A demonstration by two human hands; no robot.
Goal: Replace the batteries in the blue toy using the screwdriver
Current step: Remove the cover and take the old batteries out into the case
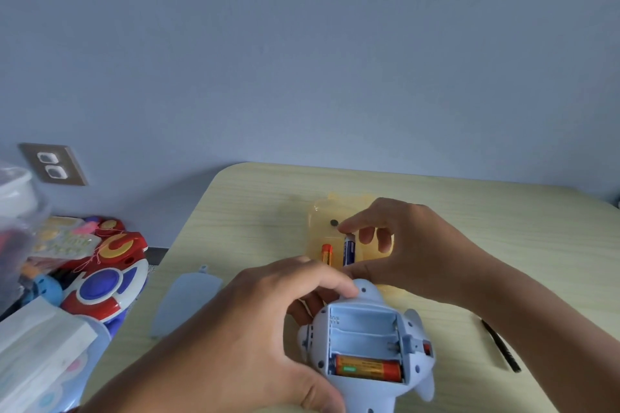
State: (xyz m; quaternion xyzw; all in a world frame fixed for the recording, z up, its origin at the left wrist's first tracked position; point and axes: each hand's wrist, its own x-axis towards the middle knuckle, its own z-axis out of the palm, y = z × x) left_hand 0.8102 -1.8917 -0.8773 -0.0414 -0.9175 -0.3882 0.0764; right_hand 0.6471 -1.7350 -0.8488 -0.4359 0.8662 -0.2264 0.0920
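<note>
Pale wood table (503,211) meets a blue wall; my left hand (255,322) grips the toy (365,339) near its front edge, my right hand (402,245) pinches a battery (349,250).

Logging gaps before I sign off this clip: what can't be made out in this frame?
Head view only:
- Blue battery in the yellow tray: label too small to read; the right hand covers the tray's right side.
- Blue toy: its far end sits under the left hand; its near end is cut by the bottom edge.
- Screwdriver: thin and blurred, tip unclear.
- Left-edge clutter: blurred, cropped.
</note>
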